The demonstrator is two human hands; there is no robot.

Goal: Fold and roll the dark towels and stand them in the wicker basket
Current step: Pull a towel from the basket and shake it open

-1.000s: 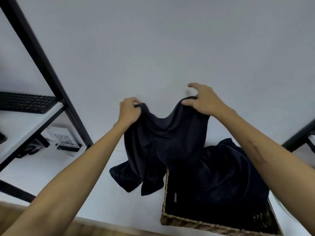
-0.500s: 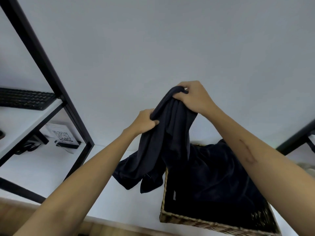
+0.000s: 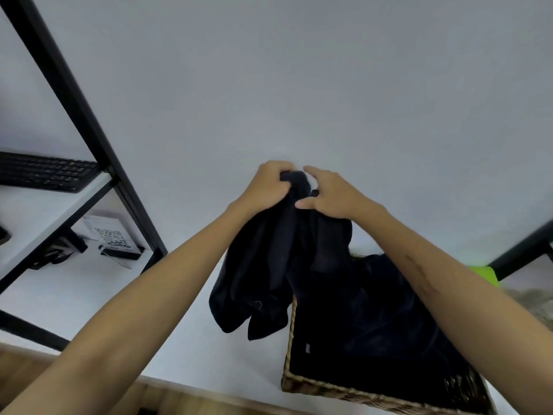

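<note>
A dark towel (image 3: 278, 265) hangs in the air above the white table (image 3: 104, 295), bunched at its top. My left hand (image 3: 267, 187) grips that top from the left. My right hand (image 3: 332, 193) pinches it from the right, fingers partly spread. The towel's lower end dangles just left of the wicker basket (image 3: 359, 395). The basket stands at the table's front right and holds more loose dark towels (image 3: 374, 319) heaped inside.
A black metal shelf frame (image 3: 89, 121) rises at the left, with a black keyboard (image 3: 45, 172) on its white shelf. A card with a QR code (image 3: 110, 238) stands under the shelf. A green object (image 3: 484, 274) lies at the right beyond my forearm.
My hands held the towel spread apart a second ago. They have come together, so the two top corners now meet and the towel hangs doubled.
</note>
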